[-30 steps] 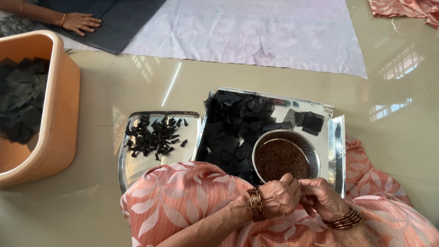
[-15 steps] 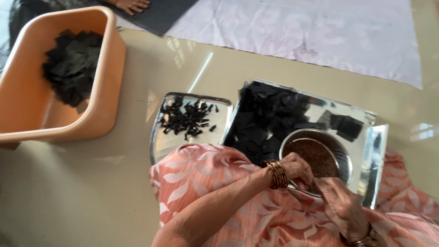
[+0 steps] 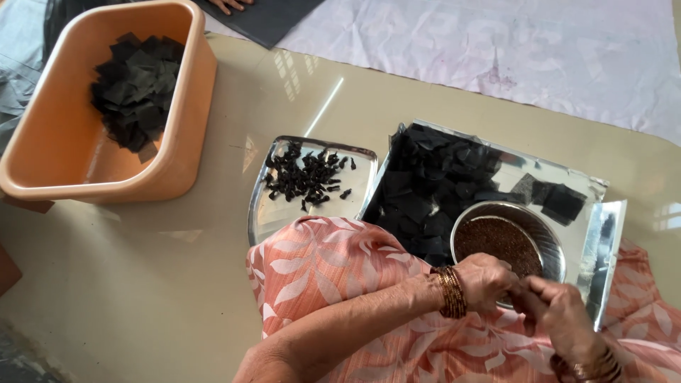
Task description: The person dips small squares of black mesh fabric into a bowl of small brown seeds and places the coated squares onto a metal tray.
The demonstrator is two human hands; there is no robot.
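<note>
Round steel bowl [image 3: 508, 241] of grainy brown seeds; left hand [image 3: 484, 281] and right hand [image 3: 560, 317] pinched together, contents indiscernible

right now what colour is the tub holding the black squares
Orange tub, clearest in the head view.

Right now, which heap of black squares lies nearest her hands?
The heap on the big steel tray, beside the bowl; the other heap sits in the orange tub, far left.

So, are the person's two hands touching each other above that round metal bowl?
Touching. The head view shows the left hand and right hand meeting fingertip to fingertip, no gap between them, at the near rim of the metal bowl.
</note>
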